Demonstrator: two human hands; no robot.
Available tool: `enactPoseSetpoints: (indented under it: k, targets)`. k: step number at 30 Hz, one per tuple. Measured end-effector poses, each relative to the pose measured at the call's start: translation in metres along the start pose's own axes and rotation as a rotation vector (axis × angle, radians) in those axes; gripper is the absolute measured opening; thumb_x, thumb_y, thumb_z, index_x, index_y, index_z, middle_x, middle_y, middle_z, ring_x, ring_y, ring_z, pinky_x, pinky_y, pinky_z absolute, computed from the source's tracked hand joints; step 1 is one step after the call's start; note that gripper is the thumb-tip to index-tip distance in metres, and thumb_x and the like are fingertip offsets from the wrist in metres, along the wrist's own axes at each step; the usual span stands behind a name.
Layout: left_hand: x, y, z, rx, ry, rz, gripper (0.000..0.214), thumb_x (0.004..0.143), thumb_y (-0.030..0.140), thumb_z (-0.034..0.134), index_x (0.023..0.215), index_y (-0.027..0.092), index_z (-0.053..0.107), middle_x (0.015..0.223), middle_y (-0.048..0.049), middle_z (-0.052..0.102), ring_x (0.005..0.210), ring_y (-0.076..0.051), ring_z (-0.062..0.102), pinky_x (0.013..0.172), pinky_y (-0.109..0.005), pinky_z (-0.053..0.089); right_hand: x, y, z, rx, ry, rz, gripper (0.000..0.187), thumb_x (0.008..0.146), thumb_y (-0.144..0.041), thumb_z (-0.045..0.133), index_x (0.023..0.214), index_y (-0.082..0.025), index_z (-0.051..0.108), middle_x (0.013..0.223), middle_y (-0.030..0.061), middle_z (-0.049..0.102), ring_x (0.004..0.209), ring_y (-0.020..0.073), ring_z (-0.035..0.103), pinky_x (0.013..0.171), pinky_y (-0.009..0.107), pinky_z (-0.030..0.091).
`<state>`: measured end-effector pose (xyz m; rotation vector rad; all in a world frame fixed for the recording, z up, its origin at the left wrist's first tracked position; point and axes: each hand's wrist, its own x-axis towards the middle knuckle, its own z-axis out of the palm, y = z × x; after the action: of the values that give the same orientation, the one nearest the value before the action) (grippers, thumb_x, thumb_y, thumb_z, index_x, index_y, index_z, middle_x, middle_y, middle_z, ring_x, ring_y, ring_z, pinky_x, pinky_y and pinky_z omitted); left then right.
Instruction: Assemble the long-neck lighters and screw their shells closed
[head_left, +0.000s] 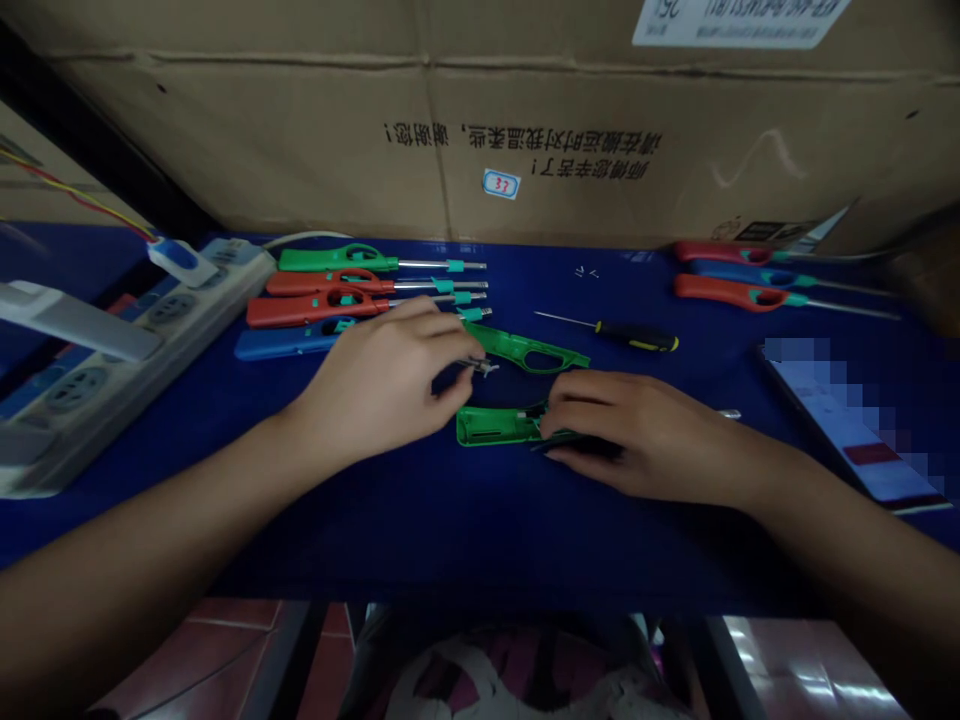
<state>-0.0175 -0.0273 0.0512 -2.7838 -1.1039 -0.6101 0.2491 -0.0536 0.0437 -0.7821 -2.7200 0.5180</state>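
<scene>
An opened green lighter shell half (495,426) lies on the blue table top (450,520), pressed down by my right hand (637,435), whose fingers curl over its right end. My left hand (390,385) pinches a small metal part (484,366) just above it. The other green shell half (529,350) lies loose behind them. A black and yellow screwdriver (615,332) rests beyond my right hand.
Several long-nosed lighters in green, red and blue (337,290) lie in a row at the back left; three more (742,280) at the back right. A power strip (112,370) runs along the left. A phone (847,425) lies at right. A cardboard box (480,120) walls the back.
</scene>
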Motion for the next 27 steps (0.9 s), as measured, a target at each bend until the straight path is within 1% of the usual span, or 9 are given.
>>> enactPoseSetpoints:
  k: [3, 7, 9, 12, 16, 20, 23, 25, 27]
  targets:
    - [0.002, -0.01, -0.003, 0.062, -0.088, -0.034, 0.019, 0.088, 0.029, 0.063, 0.099, 0.019, 0.074, 0.098, -0.0057, 0.071, 0.097, -0.026, 0.066, 0.078, -0.036, 0.057, -0.001, -0.001, -0.001, 0.009, -0.009, -0.019, 0.01, 0.095, -0.018, 0.062, 0.101, -0.018, 0.07, 0.099, 0.0052, 0.067, 0.087, 0.0161, 0.063, 0.078, 0.029, 0.05]
    - [0.0, -0.014, 0.003, 0.008, -0.156, -0.05, 0.023, 0.09, 0.028, 0.062, 0.111, 0.02, 0.071, 0.108, -0.0058, 0.067, 0.102, -0.024, 0.066, 0.084, -0.037, 0.056, -0.004, -0.002, 0.0, -0.026, -0.009, -0.042, 0.013, 0.097, -0.02, 0.061, 0.1, -0.019, 0.073, 0.093, 0.0049, 0.07, 0.085, 0.0168, 0.065, 0.079, 0.03, 0.051]
    - [-0.001, -0.016, 0.006, -0.029, -0.177, -0.053, 0.021, 0.092, 0.027, 0.062, 0.111, 0.021, 0.071, 0.109, -0.0052, 0.065, 0.104, -0.023, 0.065, 0.085, -0.035, 0.055, -0.005, -0.002, 0.0, -0.053, -0.011, -0.035, 0.013, 0.097, -0.02, 0.061, 0.101, -0.02, 0.073, 0.093, 0.0043, 0.071, 0.086, 0.0176, 0.066, 0.08, 0.031, 0.051]
    - [0.0, -0.018, 0.009, -0.056, -0.184, -0.027, 0.016, 0.094, 0.027, 0.064, 0.106, 0.02, 0.071, 0.109, -0.0053, 0.064, 0.106, -0.024, 0.063, 0.089, -0.036, 0.053, -0.006, -0.003, 0.0, -0.053, -0.035, 0.008, 0.013, 0.096, -0.021, 0.062, 0.103, -0.021, 0.072, 0.094, 0.0032, 0.07, 0.086, 0.0175, 0.066, 0.08, 0.031, 0.051]
    - [0.001, -0.018, 0.01, -0.019, -0.198, 0.037, 0.016, 0.097, 0.027, 0.061, 0.106, 0.016, 0.068, 0.106, -0.0064, 0.068, 0.101, -0.025, 0.062, 0.088, -0.038, 0.052, -0.006, -0.004, 0.0, 0.005, -0.073, 0.069, 0.011, 0.096, -0.018, 0.06, 0.098, -0.022, 0.07, 0.095, 0.002, 0.067, 0.083, 0.0154, 0.064, 0.074, 0.028, 0.05]
    - [0.002, -0.014, 0.007, -0.049, -0.152, 0.042, 0.018, 0.1, 0.028, 0.057, 0.106, 0.015, 0.067, 0.099, -0.0068, 0.07, 0.095, -0.024, 0.064, 0.084, -0.037, 0.051, -0.005, -0.005, 0.001, 0.039, -0.052, 0.095, 0.011, 0.096, -0.018, 0.06, 0.102, -0.022, 0.069, 0.102, 0.0023, 0.066, 0.085, 0.0149, 0.064, 0.076, 0.028, 0.05]
    - [0.002, -0.006, 0.001, -0.193, -0.09, 0.037, 0.016, 0.099, 0.026, 0.058, 0.103, 0.015, 0.069, 0.097, -0.0049, 0.071, 0.092, -0.02, 0.066, 0.083, -0.032, 0.051, -0.005, -0.004, 0.002, 0.039, -0.021, 0.079, 0.014, 0.097, -0.02, 0.06, 0.106, -0.022, 0.071, 0.103, 0.0025, 0.067, 0.084, 0.0144, 0.065, 0.075, 0.027, 0.049]
    - [0.001, 0.0, -0.002, -0.294, -0.061, 0.03, 0.013, 0.096, 0.023, 0.061, 0.101, 0.015, 0.07, 0.092, -0.0027, 0.071, 0.086, -0.016, 0.067, 0.079, -0.027, 0.051, -0.005, -0.004, 0.002, 0.034, -0.013, 0.06, 0.015, 0.097, -0.02, 0.06, 0.105, -0.022, 0.073, 0.099, 0.0024, 0.068, 0.081, 0.0139, 0.065, 0.073, 0.027, 0.049]
    - [0.0, 0.005, -0.004, -0.356, -0.064, 0.029, 0.012, 0.093, 0.022, 0.064, 0.099, 0.015, 0.072, 0.085, -0.0009, 0.07, 0.077, -0.013, 0.066, 0.072, -0.023, 0.051, -0.005, -0.003, 0.003, 0.019, -0.011, 0.042, 0.016, 0.098, -0.02, 0.06, 0.105, -0.021, 0.075, 0.096, 0.0024, 0.069, 0.079, 0.014, 0.066, 0.072, 0.027, 0.048]
